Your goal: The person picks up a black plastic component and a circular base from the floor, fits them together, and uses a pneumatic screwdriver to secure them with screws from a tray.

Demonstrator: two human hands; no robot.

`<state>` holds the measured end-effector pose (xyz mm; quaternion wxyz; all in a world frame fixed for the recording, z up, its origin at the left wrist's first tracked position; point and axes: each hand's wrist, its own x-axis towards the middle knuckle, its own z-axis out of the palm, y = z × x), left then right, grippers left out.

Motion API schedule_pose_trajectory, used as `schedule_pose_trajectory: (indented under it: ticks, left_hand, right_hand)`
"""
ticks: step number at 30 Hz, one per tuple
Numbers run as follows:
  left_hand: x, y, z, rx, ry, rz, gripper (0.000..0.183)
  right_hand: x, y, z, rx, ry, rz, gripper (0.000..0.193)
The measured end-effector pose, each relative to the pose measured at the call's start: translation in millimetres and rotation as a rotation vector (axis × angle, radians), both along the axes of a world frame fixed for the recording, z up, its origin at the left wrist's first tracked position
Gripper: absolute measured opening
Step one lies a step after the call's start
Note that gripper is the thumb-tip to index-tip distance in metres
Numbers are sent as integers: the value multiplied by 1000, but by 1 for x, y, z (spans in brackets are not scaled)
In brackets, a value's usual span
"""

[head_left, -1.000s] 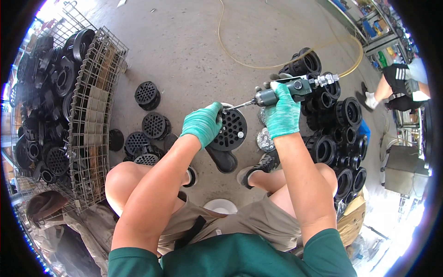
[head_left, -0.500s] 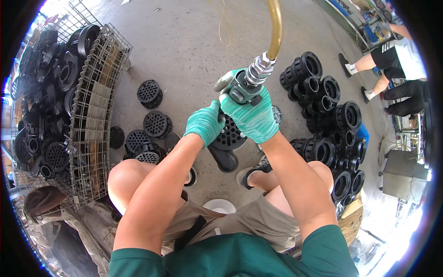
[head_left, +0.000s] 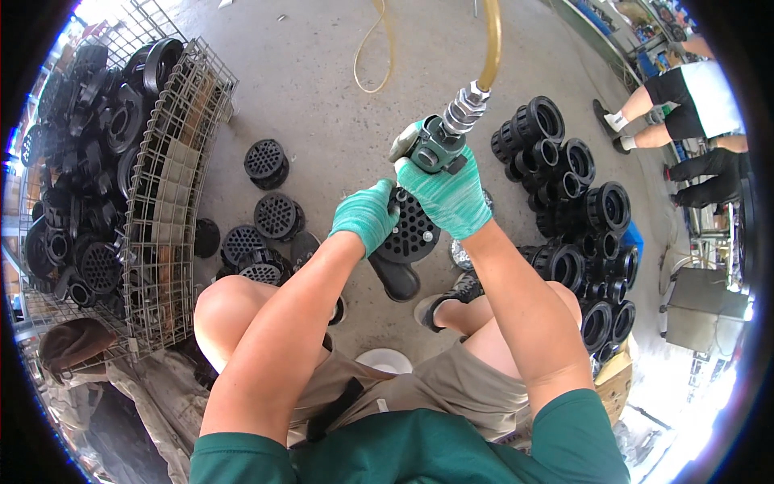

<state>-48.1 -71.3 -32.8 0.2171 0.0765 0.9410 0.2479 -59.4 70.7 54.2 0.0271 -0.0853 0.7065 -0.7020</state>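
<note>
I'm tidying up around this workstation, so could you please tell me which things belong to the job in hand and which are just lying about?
In use:
- left hand on the black perforated disc
- right hand gripping the air tool
- yellow hose feeding the tool

Lying about:
- wire basket of black parts
- loose perforated discs on the floor
- stacked black fittings

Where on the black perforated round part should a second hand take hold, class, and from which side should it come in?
Best at the rim of the black perforated part, probably from the person's left, where the left hand already grips its edge. The perforated face offers no handle, and the right hand with the air tool crowds the right and top. The dark stem below may also serve.
</note>
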Motion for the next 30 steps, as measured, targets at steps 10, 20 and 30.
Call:
schedule_pose_trajectory:
  ticks: [10,20,30]
  left_hand:
    - [0,-2,-4,55,39,-1,33]
    - [1,-8,30,1153,-591,552,28]
    - [19,27,98,1649,-739,676,38]
  right_hand:
    - [-3,2,-1,62,20,6,24]
    - [11,49,57,-147,-148,-140,26]
    - [59,53,33,292,-199,-52,36]
